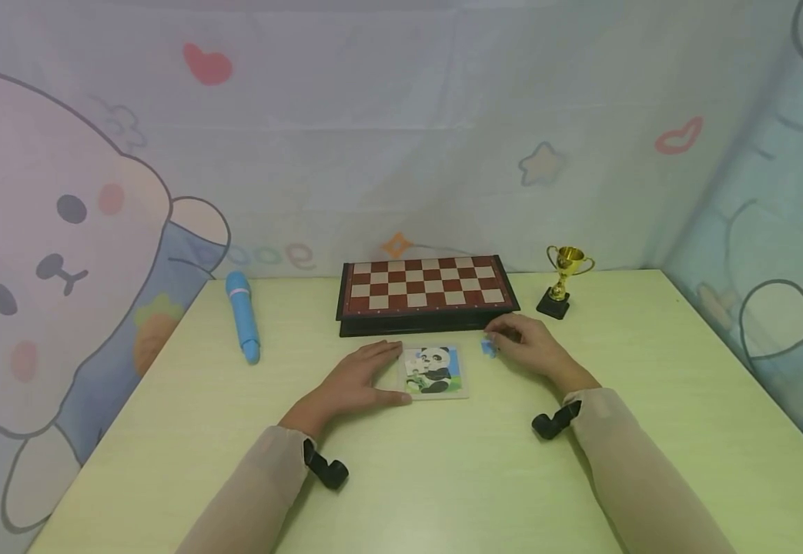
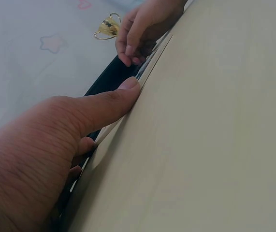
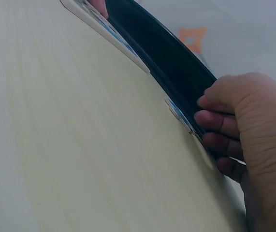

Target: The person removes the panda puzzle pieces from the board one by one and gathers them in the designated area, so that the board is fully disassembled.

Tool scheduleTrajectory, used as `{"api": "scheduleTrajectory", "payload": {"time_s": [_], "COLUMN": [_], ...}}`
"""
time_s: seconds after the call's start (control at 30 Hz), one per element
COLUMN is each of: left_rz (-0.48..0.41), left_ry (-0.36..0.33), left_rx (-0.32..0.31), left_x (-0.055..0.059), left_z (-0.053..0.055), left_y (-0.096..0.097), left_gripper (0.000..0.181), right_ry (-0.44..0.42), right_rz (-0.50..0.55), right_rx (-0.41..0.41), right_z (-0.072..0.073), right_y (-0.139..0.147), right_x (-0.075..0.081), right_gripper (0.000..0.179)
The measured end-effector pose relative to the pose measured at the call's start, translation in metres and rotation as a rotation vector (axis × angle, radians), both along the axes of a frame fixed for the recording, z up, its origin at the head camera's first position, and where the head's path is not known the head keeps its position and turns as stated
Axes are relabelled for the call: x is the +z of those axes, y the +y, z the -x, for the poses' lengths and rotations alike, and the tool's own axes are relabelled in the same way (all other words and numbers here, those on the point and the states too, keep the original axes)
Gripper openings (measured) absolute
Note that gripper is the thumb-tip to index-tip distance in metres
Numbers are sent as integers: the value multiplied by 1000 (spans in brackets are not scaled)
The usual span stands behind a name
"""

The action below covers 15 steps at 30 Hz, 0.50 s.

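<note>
A panda jigsaw puzzle (image 1: pixel 436 371) in a pale square tray lies in the middle of the table. My left hand (image 1: pixel 356 378) holds the tray at its left side, thumb at the lower edge and fingers at the upper left corner. The left thumb (image 2: pixel 106 104) presses along the tray's edge in the left wrist view. A loose blue puzzle piece (image 1: pixel 489 347) lies flat to the right of the tray. My right hand (image 1: pixel 529 346) is bent over beside this piece (image 3: pixel 176 111), its fingertips close to it with nothing visible between them.
Behind the puzzle lies a folded chessboard case (image 1: pixel 429 288) with a dark rim. A small gold trophy cup (image 1: pixel 564 281) stands at the back right, and a blue microphone-shaped stick (image 1: pixel 243 315) lies at the back left. A printed cloth (image 1: pixel 373 138) hangs behind the table.
</note>
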<state>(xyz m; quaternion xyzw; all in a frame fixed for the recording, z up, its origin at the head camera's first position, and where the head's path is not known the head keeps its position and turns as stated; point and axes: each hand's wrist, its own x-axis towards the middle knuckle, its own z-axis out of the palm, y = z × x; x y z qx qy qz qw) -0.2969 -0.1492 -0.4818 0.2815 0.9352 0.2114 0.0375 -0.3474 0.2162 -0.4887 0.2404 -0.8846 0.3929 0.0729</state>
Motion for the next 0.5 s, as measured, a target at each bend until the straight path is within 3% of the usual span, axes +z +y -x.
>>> {"api": "scheduleTrajectory", "payload": {"time_s": [0.33, 0.5], "left_rz": [-6, -4], "left_ry": [1, -3], "left_rx": [6, 4], "left_x": [1, 1], "left_z": [-1, -1], "left_y": [0, 0], "left_gripper": [97, 96], "right_ry": [-6, -4], "right_rz": [101, 130], "right_rx": [-3, 46], "right_z": [-6, -7], "right_y": [-4, -7], "right_x": [6, 6], "right_gripper": [26, 35]}}
